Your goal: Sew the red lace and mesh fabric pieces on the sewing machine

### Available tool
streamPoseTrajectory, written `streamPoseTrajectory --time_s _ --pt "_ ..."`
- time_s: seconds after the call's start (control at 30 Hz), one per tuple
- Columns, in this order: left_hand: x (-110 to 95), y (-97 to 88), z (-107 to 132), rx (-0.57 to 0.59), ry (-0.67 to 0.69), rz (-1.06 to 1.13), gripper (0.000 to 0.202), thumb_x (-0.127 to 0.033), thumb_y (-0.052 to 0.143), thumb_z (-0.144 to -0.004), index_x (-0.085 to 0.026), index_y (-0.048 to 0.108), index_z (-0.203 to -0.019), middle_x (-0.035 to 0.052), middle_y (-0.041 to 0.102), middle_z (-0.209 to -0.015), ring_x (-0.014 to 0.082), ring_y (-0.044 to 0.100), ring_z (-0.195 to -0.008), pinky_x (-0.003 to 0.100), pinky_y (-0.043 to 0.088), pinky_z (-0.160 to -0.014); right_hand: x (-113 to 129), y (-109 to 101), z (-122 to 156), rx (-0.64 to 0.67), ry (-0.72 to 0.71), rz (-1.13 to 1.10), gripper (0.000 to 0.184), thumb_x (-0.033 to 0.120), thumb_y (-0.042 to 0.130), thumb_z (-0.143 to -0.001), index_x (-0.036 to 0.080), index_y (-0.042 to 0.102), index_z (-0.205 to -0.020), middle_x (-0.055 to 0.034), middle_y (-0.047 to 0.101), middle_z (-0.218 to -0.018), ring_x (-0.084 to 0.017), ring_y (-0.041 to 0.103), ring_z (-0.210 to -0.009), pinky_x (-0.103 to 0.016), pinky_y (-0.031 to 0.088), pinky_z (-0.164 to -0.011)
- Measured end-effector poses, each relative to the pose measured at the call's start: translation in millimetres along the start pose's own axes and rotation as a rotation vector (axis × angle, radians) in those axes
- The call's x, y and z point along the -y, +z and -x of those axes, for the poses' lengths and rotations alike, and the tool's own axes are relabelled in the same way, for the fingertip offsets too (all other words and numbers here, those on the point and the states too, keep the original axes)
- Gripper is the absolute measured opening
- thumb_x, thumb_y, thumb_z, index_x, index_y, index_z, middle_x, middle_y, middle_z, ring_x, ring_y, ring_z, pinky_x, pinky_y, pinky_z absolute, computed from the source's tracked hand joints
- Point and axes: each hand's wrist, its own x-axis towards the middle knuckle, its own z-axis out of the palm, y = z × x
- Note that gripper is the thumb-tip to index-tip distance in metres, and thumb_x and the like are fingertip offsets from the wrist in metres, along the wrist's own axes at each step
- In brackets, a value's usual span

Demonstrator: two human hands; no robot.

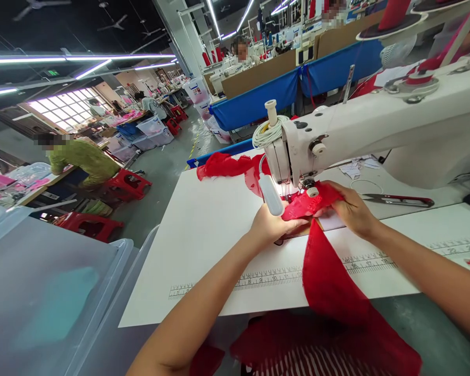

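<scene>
Red lace fabric [297,208] lies under the needle area of a white sewing machine [360,112]. My left hand [269,225] grips the fabric's near left edge, thumb pointing right; its other fingers are partly hidden behind a small white lamp [271,195]. On the right, my right hand [352,210] pinches the fabric's right end, fingers closed on it. A plain red cloth piece [329,282] hangs from near my hands over the table's front edge into my lap. More red fabric [227,165] trails across the table behind the needle.
Thread snips [401,200] lie right of my right hand. A printed ruler [258,281] runs along the front of the white table [196,230]. Translucent bins [55,292] stand at left. Other people sit at machines farther off, one near red stools [129,185].
</scene>
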Motion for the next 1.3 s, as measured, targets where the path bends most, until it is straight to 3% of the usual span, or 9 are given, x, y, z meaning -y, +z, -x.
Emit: streamPoseTrajectory --time_s 0.07,0.17,0.37,0.47,0.57,0.87,1.0,1.17,1.3 --pt "1 3.4 2 -0.056 0.023 -0.025 0.032 -0.028 0.064 -0.08 -0.021 0.039 -0.062 -0.0043 0.042 -0.061 0.0109 0.04 -0.054 0.025 0.031 -0.049 -2 -1 0 0.008 -0.001 -0.02 0.015 0.027 0.055 -0.072 0.022 0.058 -0.086 0.0 0.07 -0.072 -0.017 0.068 -0.061 -0.027 0.057 -0.057" --pt "3 -4.5 1 -0.003 0.085 -0.015 0.024 -0.015 0.052 -0.08 -0.02 0.038 -0.061 -0.0034 0.041 -0.061 0.0115 0.04 -0.056 0.025 0.032 -0.053 -7 -5 -1 0.029 -0.028 0.002 0.008 0.029 0.057 -0.076 0.022 0.056 -0.081 0.0012 0.067 -0.068 -0.015 0.066 -0.059 -0.026 0.056 -0.058" --pt "13 -28.8 -13 0.131 0.161 0.013 0.022 -0.015 0.05 -0.072 -0.02 0.032 -0.059 -0.0032 0.037 -0.062 0.0113 0.035 -0.06 0.025 0.029 -0.055 -13 -8 -5 0.22 -0.14 0.154 0.039 0.057 0.053 -0.088 0.021 0.06 -0.075 -0.0046 0.066 -0.073 -0.017 0.064 -0.064 -0.029 0.055 -0.061" --pt "17 -31.8 -18 0.176 0.183 0.026 0.021 -0.016 0.049 -0.07 -0.02 0.032 -0.059 -0.0032 0.037 -0.062 0.0114 0.034 -0.061 0.026 0.028 -0.055 -13 -5 -6 0.237 -0.201 0.199 0.025 0.045 0.069 -0.077 0.022 0.065 -0.071 -0.0048 0.065 -0.08 -0.019 0.061 -0.072 -0.03 0.051 -0.066" --pt "17 -32.5 -21 0.201 0.197 0.056 0.023 -0.018 0.05 -0.072 -0.021 0.032 -0.06 -0.0036 0.036 -0.063 0.0112 0.033 -0.061 0.026 0.029 -0.056 -12 -2 -7 0.195 -0.227 0.214 0.01 0.031 0.068 -0.075 0.022 0.067 -0.071 -0.0026 0.062 -0.077 -0.017 0.057 -0.069 -0.028 0.048 -0.062" --pt "4 -34.1 -23 0.271 0.168 0.126 0.041 -0.044 0.069 -0.071 -0.02 0.039 -0.059 -0.0032 0.04 -0.062 0.0114 0.036 -0.061 0.026 0.03 -0.055 -11 2 -5 0.133 -0.019 0.01 0.01 0.032 0.06 -0.076 0.022 0.061 -0.074 0.0 0.067 -0.064 -0.019 0.067 -0.061 -0.033 0.058 -0.065" --pt "5 -25.7 -19 0.228 0.145 0.132 0.041 -0.045 0.077 -0.065 -0.018 0.046 -0.062 -0.0037 0.044 -0.063 0.0105 0.037 -0.06 0.024 0.031 -0.054 -10 4 -6 0.111 -0.001 -0.01 0.012 0.034 0.063 -0.071 0.022 0.061 -0.074 -0.0001 0.068 -0.066 -0.019 0.068 -0.062 -0.032 0.06 -0.063" --pt "9 -21.5 -19 0.107 0.153 0.112 0.03 -0.028 0.064 -0.078 -0.018 0.043 -0.058 -0.0034 0.041 -0.06 0.011 0.037 -0.06 0.025 0.03 -0.054 -8 4 -4 0.074 -0.052 0.059 0.013 0.036 0.061 -0.075 0.023 0.062 -0.073 0.0009 0.066 -0.061 -0.019 0.066 -0.058 -0.032 0.058 -0.061" --pt "9 -26.6 -20 0.068 0.159 0.09 0.02 -0.018 0.056 -0.077 -0.018 0.045 -0.06 -0.0015 0.046 -0.063 0.0124 0.04 -0.063 0.026 0.033 -0.057 -8 2 -3 -0.007 -0.153 0.15 0.013 0.037 0.061 -0.08 0.024 0.063 -0.081 -0.0009 0.069 -0.077 -0.021 0.066 -0.075 -0.034 0.055 -0.074"
